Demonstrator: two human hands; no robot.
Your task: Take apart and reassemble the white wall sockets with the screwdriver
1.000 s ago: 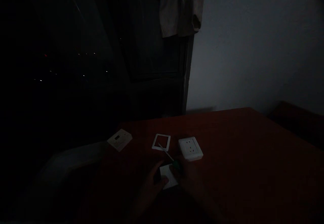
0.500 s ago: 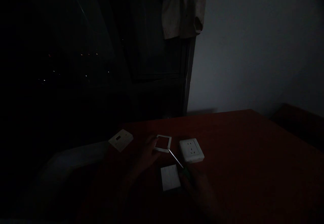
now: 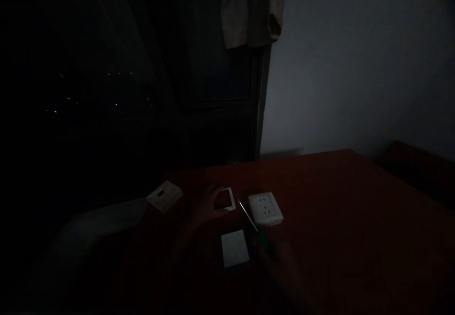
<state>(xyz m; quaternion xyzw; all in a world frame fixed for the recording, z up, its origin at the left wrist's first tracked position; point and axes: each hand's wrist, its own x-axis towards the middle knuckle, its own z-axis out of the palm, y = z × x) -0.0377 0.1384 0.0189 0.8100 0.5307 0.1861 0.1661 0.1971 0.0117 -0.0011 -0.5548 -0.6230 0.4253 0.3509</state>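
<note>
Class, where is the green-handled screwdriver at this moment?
In the head view, the screwdriver is in the right hand, its tip just left of the socket.

"How dim do we find it?"
"Very: we see the wall (image 3: 330, 78) palest, the table (image 3: 320, 191) sinking into black nearby."
"Any glints?"
"We catch 1 on the screwdriver (image 3: 248, 217), plus pinpoint lights in the window (image 3: 117, 35)."

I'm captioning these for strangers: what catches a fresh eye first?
Probably the pale wall, upper right in a dark scene. Then the white socket on the reddish table, right of the white frame in the left hand. The screwdriver in the right hand has its tip between them.
</note>
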